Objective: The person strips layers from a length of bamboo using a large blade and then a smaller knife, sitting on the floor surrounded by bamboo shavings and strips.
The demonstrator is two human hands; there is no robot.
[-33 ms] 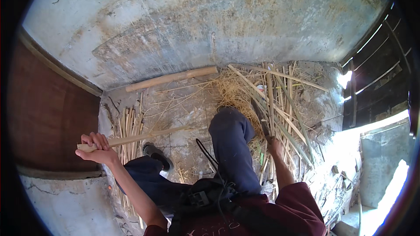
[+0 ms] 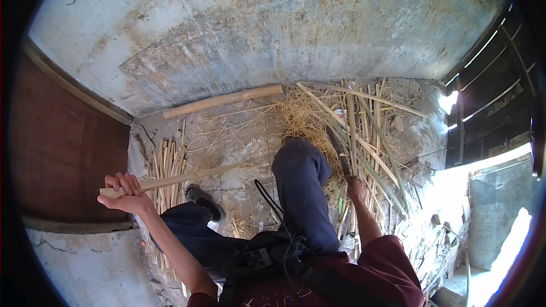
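My left hand (image 2: 125, 194), out at the left, is closed around the near end of a pale split bamboo strip (image 2: 185, 178). The strip slants up to the right over the floor, and its far end looks frayed. At the right, my right hand (image 2: 357, 190) grips the handle of a long dark-bladed knife (image 2: 341, 158). Its blade points away from me, just right of my bent knee (image 2: 300, 165), beside long bamboo strips (image 2: 372, 153). Part of the blade's edge is hard to make out against the strips and shavings.
Curly straw-coloured shavings (image 2: 304, 111) heap beyond my knee. A thick bamboo pole (image 2: 224, 102) lies along the stained wall (image 2: 278, 23). Several bamboo strips (image 2: 168, 162) are bundled at the left, near my dark shoe (image 2: 205, 202) and a brown door panel (image 2: 74, 142).
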